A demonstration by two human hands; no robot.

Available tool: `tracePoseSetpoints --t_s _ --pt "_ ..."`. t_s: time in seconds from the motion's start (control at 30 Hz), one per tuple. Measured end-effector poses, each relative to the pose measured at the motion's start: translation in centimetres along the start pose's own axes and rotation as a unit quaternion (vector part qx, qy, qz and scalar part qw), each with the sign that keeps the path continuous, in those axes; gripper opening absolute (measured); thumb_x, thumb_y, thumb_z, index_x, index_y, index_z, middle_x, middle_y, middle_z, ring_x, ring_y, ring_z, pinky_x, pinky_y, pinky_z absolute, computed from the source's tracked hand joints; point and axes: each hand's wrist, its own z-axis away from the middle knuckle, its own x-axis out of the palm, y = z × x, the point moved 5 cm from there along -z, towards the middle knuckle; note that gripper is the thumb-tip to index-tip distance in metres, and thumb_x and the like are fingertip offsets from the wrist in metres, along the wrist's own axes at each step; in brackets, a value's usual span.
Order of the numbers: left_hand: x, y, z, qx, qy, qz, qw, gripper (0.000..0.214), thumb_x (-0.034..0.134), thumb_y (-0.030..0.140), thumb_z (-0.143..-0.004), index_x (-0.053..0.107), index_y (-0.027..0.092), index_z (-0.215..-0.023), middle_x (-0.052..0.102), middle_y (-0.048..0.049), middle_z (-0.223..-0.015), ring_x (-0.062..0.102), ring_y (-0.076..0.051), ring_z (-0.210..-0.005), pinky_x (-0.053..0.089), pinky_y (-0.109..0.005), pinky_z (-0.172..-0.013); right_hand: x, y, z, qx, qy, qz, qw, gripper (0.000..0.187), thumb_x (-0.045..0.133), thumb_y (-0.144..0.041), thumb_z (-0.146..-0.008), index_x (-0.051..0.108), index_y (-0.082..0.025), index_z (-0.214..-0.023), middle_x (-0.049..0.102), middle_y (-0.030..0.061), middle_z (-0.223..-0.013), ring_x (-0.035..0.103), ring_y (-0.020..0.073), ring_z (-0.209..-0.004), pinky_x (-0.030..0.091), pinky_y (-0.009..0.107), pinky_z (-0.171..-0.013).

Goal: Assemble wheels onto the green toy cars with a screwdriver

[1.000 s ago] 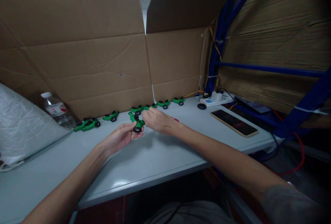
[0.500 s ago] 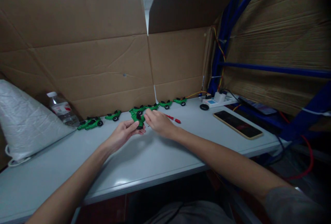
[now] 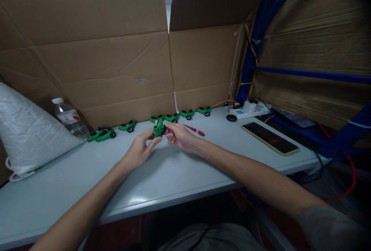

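Above the grey-white table, my left hand (image 3: pixel 138 148) grips a green toy car (image 3: pixel 158 129) between thumb and fingers. The car is turned so one end faces me. My right hand (image 3: pixel 181 137) is closed at the car's right side, its fingertips pinching a dark part that looks like a wheel; the fingers partly hide it. Behind the hands, several similar green toy cars with black wheels stand in a row, among them one car (image 3: pixel 127 126) to the left and another car (image 3: pixel 204 111) to the right. A red screwdriver (image 3: pixel 194 129) lies just beyond my right hand.
A white sack (image 3: pixel 34 135) and a plastic bottle (image 3: pixel 71 119) stand at the left. On the right lie a phone (image 3: pixel 269 139), a loose black wheel (image 3: pixel 231 118) and a power strip (image 3: pixel 246 110) with cables. Cardboard (image 3: pixel 116 69) walls the back; a blue frame (image 3: pixel 304 74) bounds the right.
The held toy car has been turned in my hands, so its end now faces me. My right hand has rolled over, its curled fingers now showing. The view has tilted slightly downward.
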Motion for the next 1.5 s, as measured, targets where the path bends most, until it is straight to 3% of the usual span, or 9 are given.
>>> tracePoseSetpoints --t_s 0.1,0.33,0.53,0.7,0.93,1.03,1.17,1.37,1.5 --pt "0.2 0.1 -0.1 -0.010 0.009 0.001 1.000 0.034 0.065 0.040 -0.099 0.073 0.020 -0.125 0.073 -0.0090 -0.117 0.064 -0.024 -0.102 0.050 -0.036 -0.098 -0.4 -0.6 0.5 -0.090 0.090 0.172 0.977 0.029 0.037 -0.034 -0.105 0.043 -0.023 -0.079 0.042 -0.0047 -0.067 0.038 0.0137 -0.058 0.029 0.026 -0.059" --pt "0.8 0.1 -0.3 -0.077 -0.021 0.161 0.984 0.034 0.069 0.046 -0.096 0.077 0.014 -0.101 0.077 -0.0082 -0.093 0.069 -0.024 -0.089 0.053 -0.034 -0.084 0.5 -2.1 3.0 -0.259 0.217 0.558 0.758 0.019 0.035 -0.029 -0.109 0.049 -0.021 -0.099 0.063 0.0056 -0.085 0.057 0.0213 -0.078 0.032 0.030 -0.067" --pt "0.3 -0.3 -0.1 -0.115 -0.027 0.248 0.961 0.036 0.074 0.048 -0.093 0.078 0.012 -0.095 0.078 -0.0098 -0.093 0.072 -0.025 -0.092 0.055 -0.037 -0.091 0.7 -2.8 2.8 -0.333 0.169 0.665 0.646 0.027 0.030 -0.026 -0.111 0.052 -0.018 -0.098 0.065 0.0104 -0.090 0.056 0.0254 -0.086 0.038 0.035 -0.078" --pt "0.7 -1.0 0.4 -0.171 -0.060 0.381 0.907 0.034 0.074 0.043 -0.094 0.079 0.009 -0.095 0.077 -0.0126 -0.095 0.071 -0.021 -0.087 0.057 -0.034 -0.088 0.4 -3.2 2.6 -0.395 0.054 0.726 0.561 0.025 0.035 -0.023 -0.110 0.056 -0.017 -0.097 0.064 0.0110 -0.093 0.052 0.0264 -0.088 0.036 0.038 -0.081" --pt "0.6 -1.7 0.9 -0.228 -0.114 0.442 0.860 0.033 0.073 0.038 -0.096 0.079 0.006 -0.096 0.077 -0.0157 -0.101 0.071 -0.016 -0.083 0.056 -0.026 -0.083 0.8 -3.6 2.7 -0.408 -0.033 0.757 0.509 0.020 0.041 -0.022 -0.108 0.058 -0.015 -0.103 0.065 0.0124 -0.099 0.052 0.0271 -0.092 0.036 0.038 -0.078" --pt "0.6 -2.3 0.7 -0.207 -0.094 0.408 0.884 0.034 0.075 0.042 -0.094 0.079 0.007 -0.096 0.077 -0.0148 -0.099 0.071 -0.017 -0.082 0.056 -0.028 -0.083 0.9 -3.5 2.6 -0.383 -0.005 0.738 0.556 0.018 0.043 -0.023 -0.107 0.058 -0.016 -0.102 0.066 0.0116 -0.098 0.054 0.0254 -0.091 0.036 0.036 -0.077" --pt "0.1 -2.7 0.2 -0.151 -0.008 0.287 0.946 0.035 0.079 0.046 -0.090 0.078 0.012 -0.098 0.079 -0.0114 -0.098 0.074 -0.022 -0.086 0.057 -0.034 -0.087 -0.2 -3.5 2.2 -0.309 0.091 0.612 0.723 0.016 0.044 -0.026 -0.107 0.057 -0.020 -0.098 0.063 0.0027 -0.083 0.054 0.0180 -0.074 0.032 0.030 -0.067" --pt "0.1 -1.6 0.0 -0.091 0.001 0.197 0.976 0.029 0.076 0.041 -0.092 0.078 0.013 -0.100 0.079 -0.0104 -0.095 0.072 -0.025 -0.093 0.054 -0.035 -0.090 -0.5 -2.7 0.6 -0.174 0.074 0.266 0.945 0.028 0.049 -0.032 -0.099 0.047 -0.021 -0.074 0.044 -0.0052 -0.061 0.041 0.0120 -0.056 0.027 0.025 -0.056" --pt "0.1 -1.3 0.1 -0.066 0.017 0.156 0.985 0.026 0.075 0.038 -0.092 0.077 0.015 -0.105 0.078 -0.0084 -0.095 0.068 -0.023 -0.090 0.052 -0.033 -0.086 0.0 -1.2 0.3 0.003 0.009 0.028 1.000 0.027 0.054 -0.040 -0.094 0.047 -0.022 -0.076 0.027 -0.0119 -0.054 0.019 0.0086 -0.045 0.017 0.023 -0.046"
